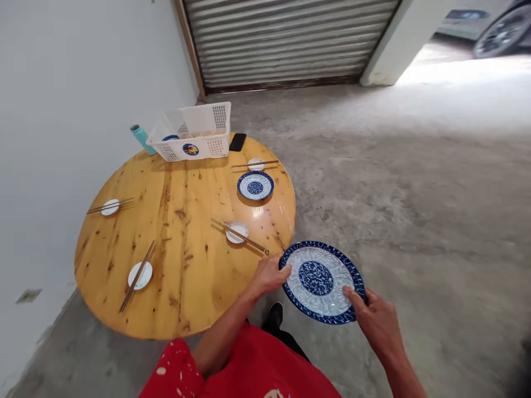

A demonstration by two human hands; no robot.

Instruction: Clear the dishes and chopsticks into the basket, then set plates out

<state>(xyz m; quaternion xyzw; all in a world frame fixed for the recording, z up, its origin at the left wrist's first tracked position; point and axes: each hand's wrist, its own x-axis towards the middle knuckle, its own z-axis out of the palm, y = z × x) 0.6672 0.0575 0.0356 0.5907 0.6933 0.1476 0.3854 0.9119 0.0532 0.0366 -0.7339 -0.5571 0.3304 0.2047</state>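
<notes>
Left hand (269, 273) and right hand (377, 315): fingers closed on opposite rims of one blue-patterned plate (316, 277), lower right of the frame, beside the worktop (194, 193). Already laid, upper centre: second plate (255, 187), by saucer (256, 168) and chopsticks (271, 162). Plateless: three other saucers (145, 276). Upper left: basket (211, 148), blue-rimmed dish (170, 137) inside.

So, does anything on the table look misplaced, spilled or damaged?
No spill or damage shows. The black phone seems slightly out of place: it lies beside the white basket on a table set with dishes and chopsticks.
</notes>
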